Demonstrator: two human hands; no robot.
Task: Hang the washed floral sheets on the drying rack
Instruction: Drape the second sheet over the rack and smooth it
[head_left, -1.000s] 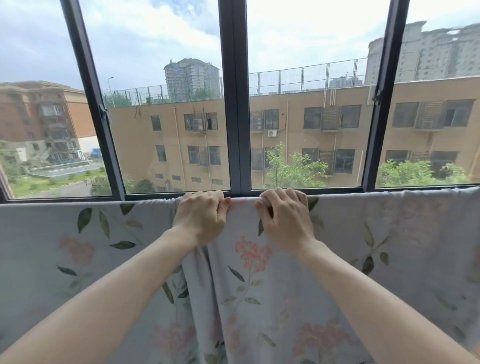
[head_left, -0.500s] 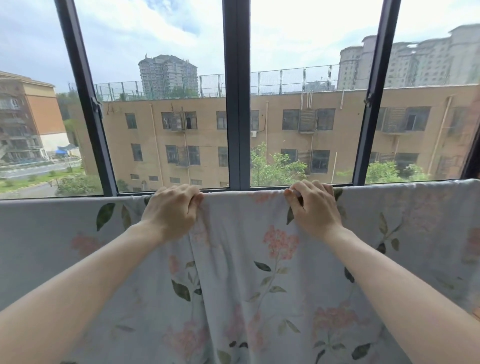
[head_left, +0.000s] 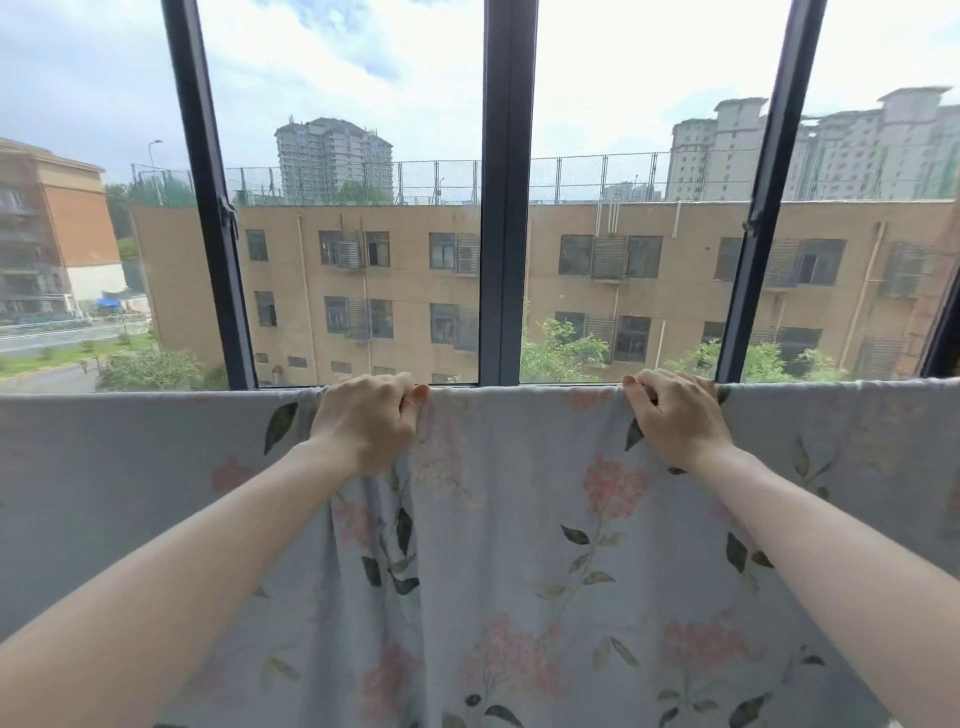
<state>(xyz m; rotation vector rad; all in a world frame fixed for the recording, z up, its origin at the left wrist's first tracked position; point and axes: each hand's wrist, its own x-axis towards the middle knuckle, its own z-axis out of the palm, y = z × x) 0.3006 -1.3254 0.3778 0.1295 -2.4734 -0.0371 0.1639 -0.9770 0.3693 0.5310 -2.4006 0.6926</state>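
A pale floral sheet (head_left: 524, 519) with pink flowers and dark green leaves hangs across the whole width of the view, draped over a horizontal bar that the cloth hides. My left hand (head_left: 371, 421) grips the sheet's top fold left of centre, where the cloth bunches into vertical folds below it. My right hand (head_left: 675, 415) grips the same top fold right of centre. The stretch of sheet between my hands lies flat along the top.
Directly behind the sheet is a large window with dark vertical frames (head_left: 506, 192). Outside stand a tan building (head_left: 405, 291), trees and tall blocks. The sheet fills the lower half of the view.
My hands have slid apart along the top fold, the left going left and the right going right. The cloth between them has spread out flatter.
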